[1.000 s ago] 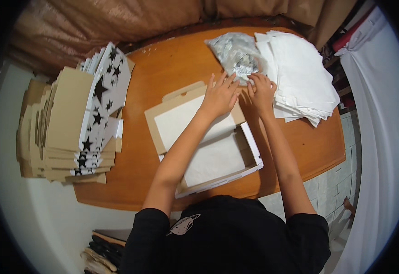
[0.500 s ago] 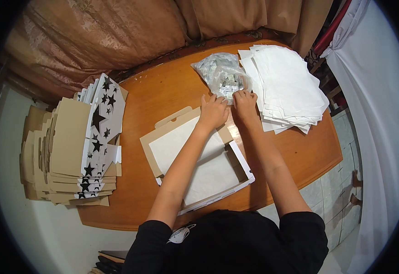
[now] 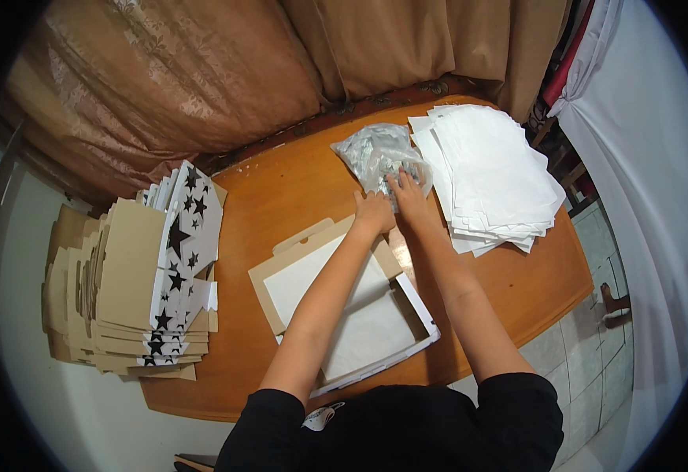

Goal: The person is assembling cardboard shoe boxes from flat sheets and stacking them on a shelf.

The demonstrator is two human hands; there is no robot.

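Note:
A clear plastic bag holding small silvery packets lies at the far middle of the table, its mouth toward me. My left hand pinches the near rim of that bag. Into its mouth reaches my right hand, fingers apart and touching the packets; the fingertips are partly hidden among them. Under my left forearm sits an open cardboard box, its lid folded back. White paper lines the box's bottom and the lid's inside, partly covered by my arm.
To the right of the bag lies a tall pile of white paper sheets. Several flattened cardboard boxes, some with black stars, are stacked at the left table edge. Brown curtains hang behind the wooden table.
My right hand has moved from the bag's near rim into its mouth, onto the packets. The left hand stays at the rim. The whole view has shifted slightly.

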